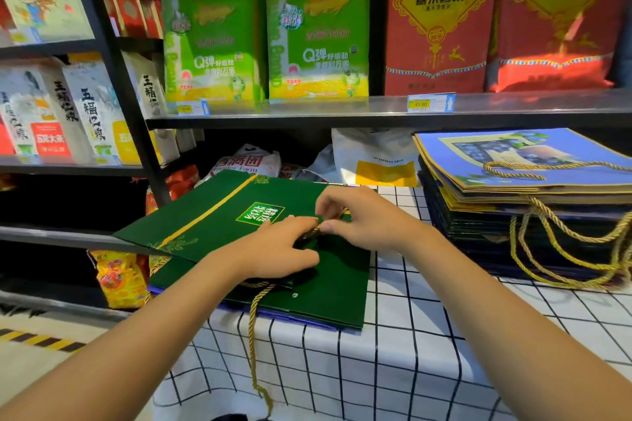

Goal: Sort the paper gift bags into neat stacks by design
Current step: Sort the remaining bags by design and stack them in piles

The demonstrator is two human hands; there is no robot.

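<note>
Pinching a gold cord handle [316, 228] between them, both hands work at the near right part of the top green gift bag [219, 212], which lies tilted and skewed on the green stack [328, 287] at the left edge of the checked tablecloth [393, 352]. The left hand [278, 249] lies across the bag with its fingers curled round the cord; the right hand [359, 219] nips the same cord with thumb and fingertips. That bag's long axis runs from the far right down toward the near left, so it sits crooked to the pile beneath, and squaring it likely means swinging its far end right; both hands are about equally near. A loose cord [254, 345] hangs over the cloth's front edge. Well apart, at the right edge, stands the blue stack [513, 161], its gold handles drooping forward. Behind runs shop shelving [307, 113] with green rice boxes [318, 31] and red boxes [441, 17].
</note>
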